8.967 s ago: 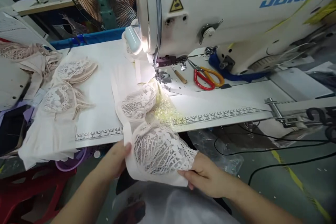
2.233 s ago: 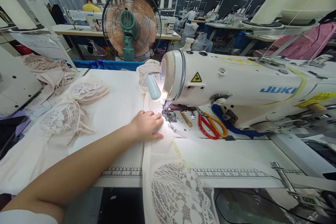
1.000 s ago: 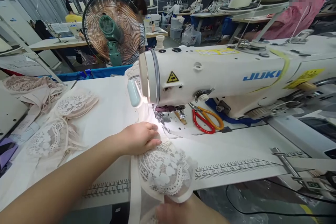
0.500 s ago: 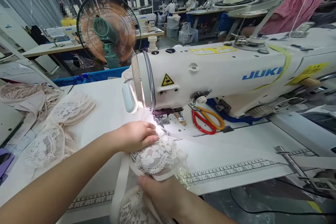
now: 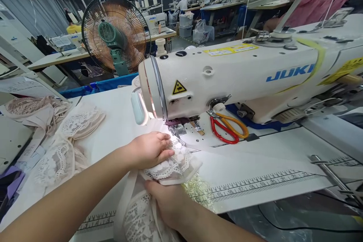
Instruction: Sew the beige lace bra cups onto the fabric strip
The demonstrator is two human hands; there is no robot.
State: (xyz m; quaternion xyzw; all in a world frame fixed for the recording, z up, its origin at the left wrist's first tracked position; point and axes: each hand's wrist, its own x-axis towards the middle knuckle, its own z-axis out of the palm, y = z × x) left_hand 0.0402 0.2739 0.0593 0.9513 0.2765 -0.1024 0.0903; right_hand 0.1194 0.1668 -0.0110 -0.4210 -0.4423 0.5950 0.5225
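Note:
A cream lace bra [image 5: 161, 172] lies partly under the head of the white JUKI sewing machine [image 5: 198, 83], in the lit spot by the needle. My left hand [image 5: 151, 149] rests palm down on the upper cup, thumb apart from the stretched fingers, whose tips are close to the presser foot [image 5: 173, 133]. Lower down, my right hand [image 5: 167, 200] grips the bra at the lower edge of that cup; its fingers are mostly hidden under the fabric. The second lace cup [image 5: 138, 219] hangs toward me at the bottom of the view.
More lace bras [image 5: 59, 151] are piled on the left of the table. Red and orange-handled scissors [image 5: 227, 128] lie under the machine arm. A printed ruler [image 5: 255, 187] runs along the front edge, with a metal rod [image 5: 326, 170] at right. A fan [image 5: 116, 36] stands behind.
The upper cup has moved a little forward toward the needle and bunched more under my left hand. My right hand has moved slightly up and left with it. The view has shifted slightly.

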